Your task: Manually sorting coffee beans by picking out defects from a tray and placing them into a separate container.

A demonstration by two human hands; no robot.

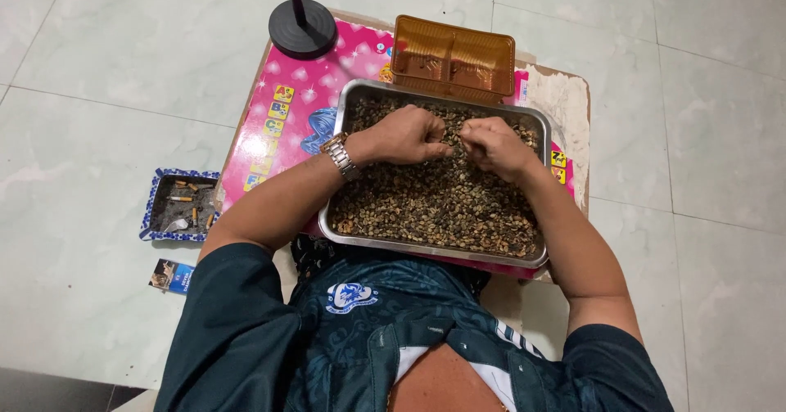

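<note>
1. The floor (106, 44) fills most of the frame. It has big pale shiny tiles with thin grey lines.
2. A low pink table (286, 109) sits in the upper middle.
3. A black round stand (303, 29) rests on its top left corner.
4. An ashtray (157, 184) lies on the floor at left.
5. A small packet (171, 276) lies just below it.

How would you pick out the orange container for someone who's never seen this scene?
Find the pink table on the tiled floor. At its far edge, just beyond the metal tray of beans, sits the orange container. It alone is translucent amber plastic with compartments.
</note>
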